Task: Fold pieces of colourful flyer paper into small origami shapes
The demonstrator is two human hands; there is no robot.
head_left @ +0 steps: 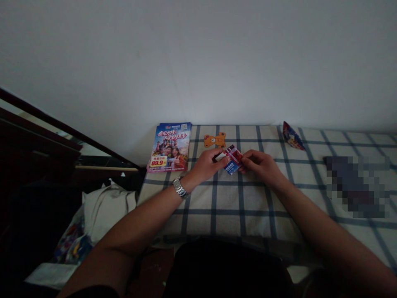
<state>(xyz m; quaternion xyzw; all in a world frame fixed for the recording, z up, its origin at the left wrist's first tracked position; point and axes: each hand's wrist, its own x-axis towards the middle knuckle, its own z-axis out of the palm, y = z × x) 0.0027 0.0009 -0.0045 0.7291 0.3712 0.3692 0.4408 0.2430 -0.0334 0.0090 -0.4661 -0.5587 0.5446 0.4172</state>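
Observation:
Between my two hands is a small folded flyer (232, 160), printed in blue, white and red and tilted over the checked cloth. My left hand (207, 165), with a metal watch at the wrist, pinches its left side. At the right edge, my right hand (260, 164) grips it between thumb and fingers. Just behind lies a flat orange bear-shaped piece (214, 140). To the left of my hands rests a stack of flyers (170, 147) with the same sort of colours. Another folded paper piece (292, 137) sits to the right, near the wall.
A checked cloth (198, 211) covers the surface, which meets a plain wall (217, 62) at the back. Farther right is a blurred-out dark object (353, 186). A pale bag (108, 207) and a dark wooden frame (37, 153) stand at the left, beyond the surface's edge.

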